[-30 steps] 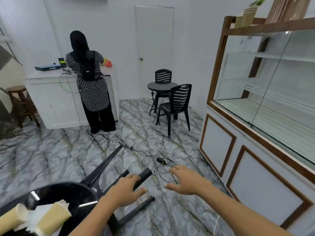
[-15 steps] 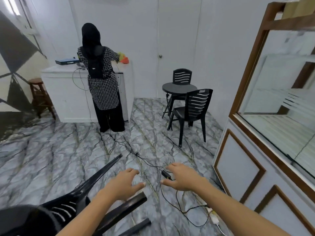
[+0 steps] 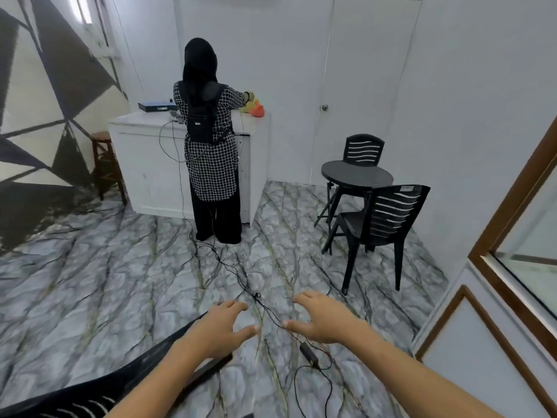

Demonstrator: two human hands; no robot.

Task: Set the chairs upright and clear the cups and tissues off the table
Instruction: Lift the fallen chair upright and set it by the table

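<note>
A black plastic chair (image 3: 99, 387) lies tipped over at the bottom left, its legs pointing up and to the right under my left forearm. My left hand (image 3: 220, 330) hovers above one leg with fingers spread, holding nothing. My right hand (image 3: 319, 321) is open beside it, over the floor cables. Two black chairs stand upright at the far round black table (image 3: 357, 176): one in front (image 3: 379, 227), one behind (image 3: 363, 149). The table with cups and tissues is out of view.
Black cables and a power adapter (image 3: 309, 354) run across the marble floor between my hands and a person (image 3: 211, 146) standing at a white counter (image 3: 141, 164). A glass display cabinet (image 3: 518, 267) lines the right side. A wooden stool (image 3: 105, 164) stands at the left.
The view has swung up and left, and the table with cups has left the frame. My left hand let go of the fallen chair's leg and both hands rose, fingers spread.
</note>
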